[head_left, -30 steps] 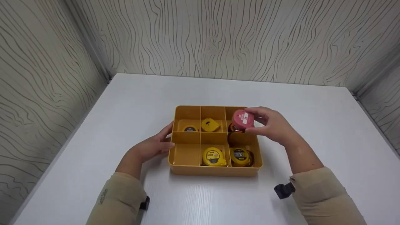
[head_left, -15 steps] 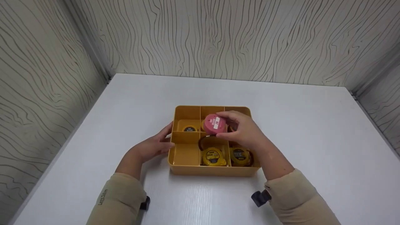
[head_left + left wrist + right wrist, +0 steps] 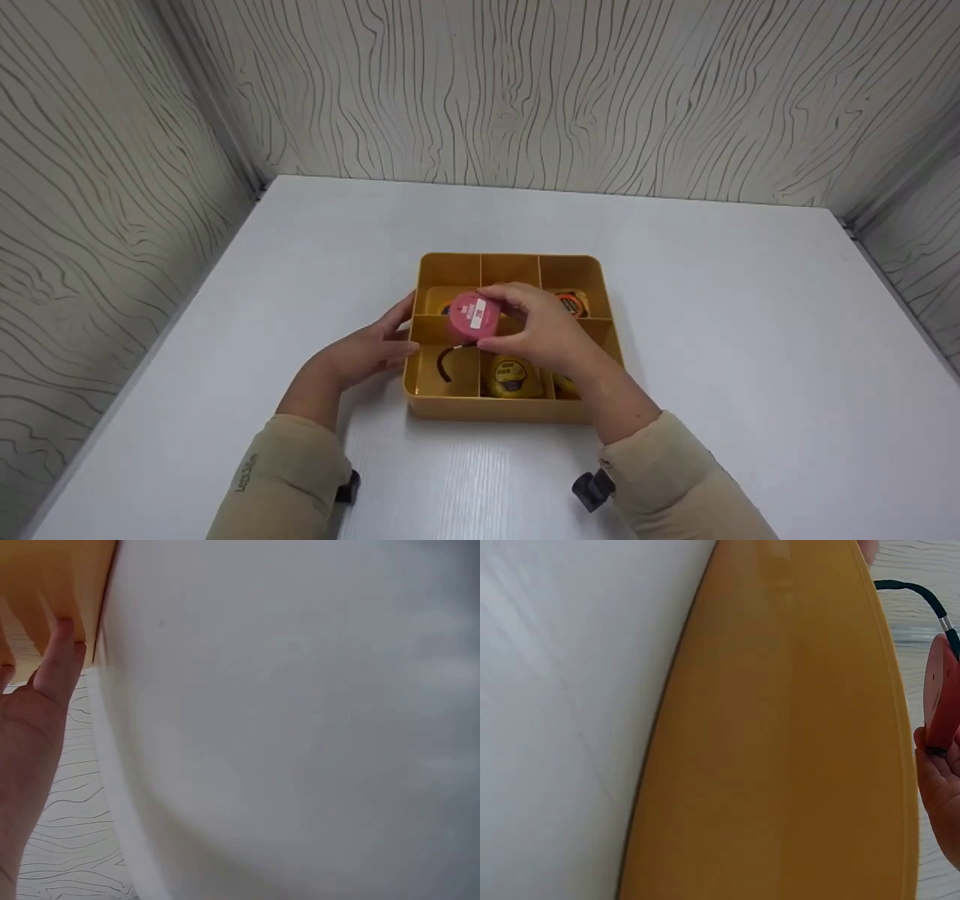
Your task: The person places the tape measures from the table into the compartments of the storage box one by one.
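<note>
A yellow six-compartment box (image 3: 514,409) sits on the white table. My right hand (image 3: 551,330) pinches a pink tape measure (image 3: 463,324) over the middle divider, toward the left compartments. Its dark wrist strap (image 3: 444,365) dangles over the front-left compartment. In the right wrist view, the pink tape measure (image 3: 939,690) shows beyond the box rim with the strap hanging off it. My left hand (image 3: 367,349) rests against the box's left side; the left wrist view shows its fingers (image 3: 56,664) straight along the wall.
A yellow tape measure (image 3: 513,377) lies front-middle in the box, and another yellow one (image 3: 566,385) at front right is mostly hidden. An orange-and-black tape measure (image 3: 572,304) lies back right. Patterned panels (image 3: 510,97) stand behind the table (image 3: 712,337).
My right hand has carried the pink tape measure leftward from above the back-right compartment, and its strap now hangs over the front-left one. My left hand has stayed put.
</note>
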`<action>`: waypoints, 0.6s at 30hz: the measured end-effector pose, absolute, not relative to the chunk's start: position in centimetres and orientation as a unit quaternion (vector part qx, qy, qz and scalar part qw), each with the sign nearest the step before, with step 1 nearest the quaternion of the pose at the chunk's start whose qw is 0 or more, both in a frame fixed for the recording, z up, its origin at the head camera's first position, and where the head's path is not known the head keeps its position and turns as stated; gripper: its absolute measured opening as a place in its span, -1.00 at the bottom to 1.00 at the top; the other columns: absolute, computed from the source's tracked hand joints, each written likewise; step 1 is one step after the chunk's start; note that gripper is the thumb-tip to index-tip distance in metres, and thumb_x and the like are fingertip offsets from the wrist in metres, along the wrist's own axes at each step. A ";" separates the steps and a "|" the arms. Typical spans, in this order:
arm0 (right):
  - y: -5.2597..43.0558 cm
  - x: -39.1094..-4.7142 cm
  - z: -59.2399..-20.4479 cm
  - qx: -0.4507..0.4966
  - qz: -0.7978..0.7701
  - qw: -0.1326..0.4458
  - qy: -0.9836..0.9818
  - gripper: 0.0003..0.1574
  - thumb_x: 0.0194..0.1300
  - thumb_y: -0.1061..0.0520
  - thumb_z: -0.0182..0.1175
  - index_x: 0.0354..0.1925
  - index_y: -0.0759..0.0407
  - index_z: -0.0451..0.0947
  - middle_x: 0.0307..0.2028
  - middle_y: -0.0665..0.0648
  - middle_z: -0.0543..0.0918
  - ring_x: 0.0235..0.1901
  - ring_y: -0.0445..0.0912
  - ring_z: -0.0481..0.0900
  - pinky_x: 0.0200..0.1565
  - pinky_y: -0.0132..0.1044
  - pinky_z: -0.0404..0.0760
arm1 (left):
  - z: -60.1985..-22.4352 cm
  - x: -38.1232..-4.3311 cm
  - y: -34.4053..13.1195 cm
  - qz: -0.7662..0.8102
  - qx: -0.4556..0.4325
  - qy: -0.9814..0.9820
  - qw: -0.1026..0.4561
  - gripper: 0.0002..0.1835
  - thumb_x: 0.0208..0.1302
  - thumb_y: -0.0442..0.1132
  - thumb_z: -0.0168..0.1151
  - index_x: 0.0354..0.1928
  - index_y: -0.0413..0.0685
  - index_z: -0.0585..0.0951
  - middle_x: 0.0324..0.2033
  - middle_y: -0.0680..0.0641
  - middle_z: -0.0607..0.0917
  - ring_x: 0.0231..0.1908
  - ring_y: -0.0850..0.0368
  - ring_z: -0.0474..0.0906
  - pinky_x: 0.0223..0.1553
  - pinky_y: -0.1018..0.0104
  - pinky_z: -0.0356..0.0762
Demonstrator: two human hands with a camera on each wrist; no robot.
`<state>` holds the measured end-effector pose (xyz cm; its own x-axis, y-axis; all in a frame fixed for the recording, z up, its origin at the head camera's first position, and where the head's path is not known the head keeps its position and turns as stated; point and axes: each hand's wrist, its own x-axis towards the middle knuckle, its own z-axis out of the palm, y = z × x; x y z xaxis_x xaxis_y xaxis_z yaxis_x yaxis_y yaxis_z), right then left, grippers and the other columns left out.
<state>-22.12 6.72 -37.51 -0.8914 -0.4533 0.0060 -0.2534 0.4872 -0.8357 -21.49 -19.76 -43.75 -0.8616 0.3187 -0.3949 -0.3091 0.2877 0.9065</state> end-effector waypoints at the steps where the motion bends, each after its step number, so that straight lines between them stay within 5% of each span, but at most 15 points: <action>1: 6.5 -22.0 -37.6 -0.211 -0.454 0.108 0.859 -0.25 -0.10 -0.06 0.44 0.12 -0.14 0.44 0.04 -0.11 0.46 0.08 -0.13 0.40 0.08 -0.18 0.46 | -43.7 -21.5 -19.8 0.594 0.001 0.760 0.263 -0.11 -0.07 0.10 0.34 0.24 0.85 0.03 0.34 0.33 0.07 0.34 0.14 0.04 0.24 0.05 0.19; 18: 4.7 -20.8 -39.7 -0.247 -0.417 0.132 0.865 -0.21 -0.07 -0.17 0.39 0.17 -0.19 0.40 0.10 -0.12 0.45 0.11 -0.14 0.36 0.11 -0.15 0.43 | -43.7 -21.4 -19.7 0.586 -0.008 0.767 0.261 -0.08 -0.09 0.13 0.35 0.25 0.86 0.01 0.34 0.30 0.09 0.35 0.09 0.02 0.24 0.02 0.18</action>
<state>-20.83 4.72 -39.66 -0.8434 -0.5369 -0.0227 -0.3162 0.5300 -0.7868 -21.37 -19.68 -43.65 -0.8638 0.2934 -0.4097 -0.3184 0.3126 0.8950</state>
